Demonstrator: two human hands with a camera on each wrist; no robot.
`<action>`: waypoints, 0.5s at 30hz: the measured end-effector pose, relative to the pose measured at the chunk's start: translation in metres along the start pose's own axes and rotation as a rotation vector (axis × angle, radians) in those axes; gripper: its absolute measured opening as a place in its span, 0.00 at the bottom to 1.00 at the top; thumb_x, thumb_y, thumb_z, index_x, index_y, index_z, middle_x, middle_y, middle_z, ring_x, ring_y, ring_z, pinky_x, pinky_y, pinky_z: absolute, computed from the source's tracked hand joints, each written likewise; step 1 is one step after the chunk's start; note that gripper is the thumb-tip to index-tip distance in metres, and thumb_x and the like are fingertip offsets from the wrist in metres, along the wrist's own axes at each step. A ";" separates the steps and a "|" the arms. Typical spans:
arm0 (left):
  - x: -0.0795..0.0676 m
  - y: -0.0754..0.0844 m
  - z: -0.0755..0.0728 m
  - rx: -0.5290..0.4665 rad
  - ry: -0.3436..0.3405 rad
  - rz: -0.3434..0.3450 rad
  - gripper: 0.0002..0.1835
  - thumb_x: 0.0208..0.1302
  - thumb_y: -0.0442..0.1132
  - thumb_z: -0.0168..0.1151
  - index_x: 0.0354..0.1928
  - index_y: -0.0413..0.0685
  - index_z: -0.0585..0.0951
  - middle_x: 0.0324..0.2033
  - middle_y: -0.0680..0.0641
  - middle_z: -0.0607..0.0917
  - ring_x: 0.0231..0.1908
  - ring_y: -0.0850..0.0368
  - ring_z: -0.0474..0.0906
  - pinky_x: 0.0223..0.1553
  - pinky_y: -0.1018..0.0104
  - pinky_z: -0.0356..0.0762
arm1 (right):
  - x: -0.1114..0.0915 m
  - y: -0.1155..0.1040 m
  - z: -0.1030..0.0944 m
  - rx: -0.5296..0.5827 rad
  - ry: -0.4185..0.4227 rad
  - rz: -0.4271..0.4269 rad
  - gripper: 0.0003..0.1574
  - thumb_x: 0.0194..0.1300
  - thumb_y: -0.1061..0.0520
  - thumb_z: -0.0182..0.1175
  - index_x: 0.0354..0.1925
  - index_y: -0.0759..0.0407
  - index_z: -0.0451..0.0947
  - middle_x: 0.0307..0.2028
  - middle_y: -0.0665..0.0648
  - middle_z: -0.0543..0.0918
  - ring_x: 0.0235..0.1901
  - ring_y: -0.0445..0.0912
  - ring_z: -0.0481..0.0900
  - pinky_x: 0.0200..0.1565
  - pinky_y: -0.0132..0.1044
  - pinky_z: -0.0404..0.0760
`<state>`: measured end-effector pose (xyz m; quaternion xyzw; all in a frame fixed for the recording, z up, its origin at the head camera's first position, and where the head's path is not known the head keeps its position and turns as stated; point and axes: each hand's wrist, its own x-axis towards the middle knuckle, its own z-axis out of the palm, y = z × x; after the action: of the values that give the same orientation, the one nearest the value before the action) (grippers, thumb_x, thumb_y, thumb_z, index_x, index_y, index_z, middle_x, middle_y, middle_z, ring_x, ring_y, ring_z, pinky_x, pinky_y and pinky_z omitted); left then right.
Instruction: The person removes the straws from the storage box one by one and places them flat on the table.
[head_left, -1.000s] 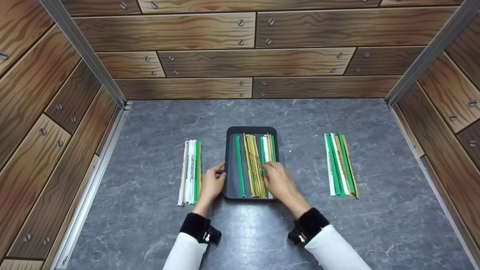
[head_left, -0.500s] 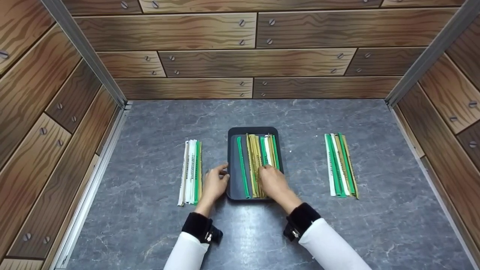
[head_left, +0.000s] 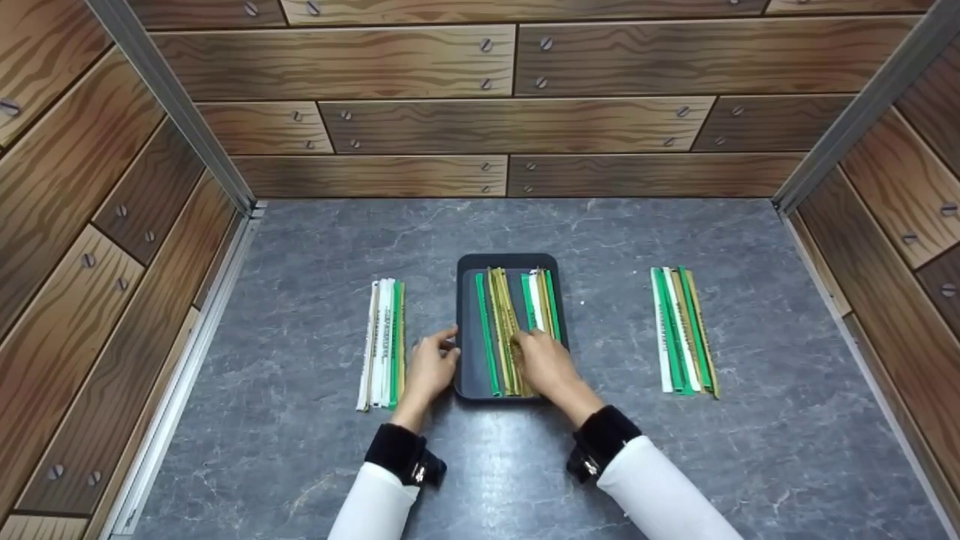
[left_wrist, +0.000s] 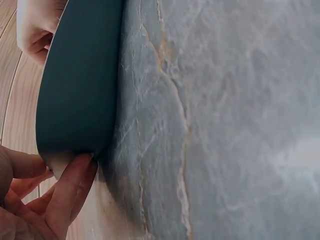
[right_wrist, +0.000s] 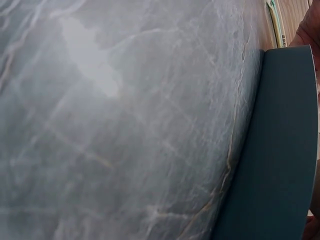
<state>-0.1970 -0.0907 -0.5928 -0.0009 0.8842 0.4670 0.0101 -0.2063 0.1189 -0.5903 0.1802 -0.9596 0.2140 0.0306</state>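
Note:
A dark rectangular tray [head_left: 467, 367] lies in the middle of the table in the head view, holding slim printed sticks in rough groups. One green stick [head_left: 487, 330] lies at its left, gold sticks [head_left: 498, 300] run down the middle, and green, white and gold ones lie at the right. My left hand [head_left: 431, 367] touches the tray's left side; in the left wrist view its thumb and fingers meet the tray's corner. My right hand [head_left: 546, 362] reaches over the tray's right side and pinches a gold stick, partly hidden by the fingers. The right wrist view shows mainly the tray's outer wall [right_wrist: 280, 140].
To the left of the tray is a row of white, green and gold sticks [head_left: 384, 337]. Another mixed row [head_left: 681, 330] lies farther off to the right. Wood-patterned walls [head_left: 420, 127] enclose the grey marbled table [head_left: 300, 285] at the back and sides.
My right hand has moved left from the tray's right group to the gold sticks. The gold sticks have shifted, opening a gap beside the right group. My left hand stays at the tray's side.

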 end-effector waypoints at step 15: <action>0.001 0.000 0.000 -0.009 0.012 0.006 0.21 0.65 0.29 0.62 0.60 0.41 0.79 0.39 0.40 0.87 0.39 0.48 0.85 0.37 0.59 0.82 | -0.006 0.001 -0.017 0.220 0.111 0.069 0.17 0.57 0.71 0.62 0.46 0.64 0.83 0.37 0.61 0.86 0.35 0.54 0.85 0.37 0.44 0.83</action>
<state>-0.1981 -0.0905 -0.5932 -0.0012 0.8821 0.4710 0.0032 -0.2014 0.1290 -0.5757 0.1373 -0.9327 0.3285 0.0564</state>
